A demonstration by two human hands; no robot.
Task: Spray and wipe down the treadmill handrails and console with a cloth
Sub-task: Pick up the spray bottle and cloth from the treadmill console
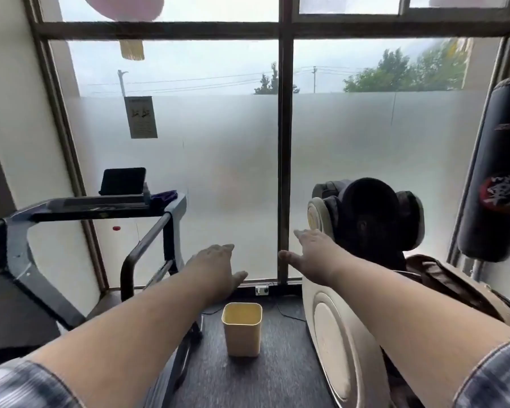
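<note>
The treadmill stands at the left, its dark console [100,206] carrying a black tablet [123,181] and a purple cloth [165,196] at its right end. Its right handrail [143,245] curves down toward the floor. Both my arms stretch forward in mid-air with nothing in either hand. My left hand [215,267] hangs with fingers straight, just right of the handrail. My right hand [309,250] is spread in front of the window post. No spray bottle is in view.
A cream bin [242,328] stands on the grey carpet between the treadmill and a massage chair [362,231] at the right. A black punching bag [495,172] hangs far right. A frosted window [227,172] fills the wall ahead.
</note>
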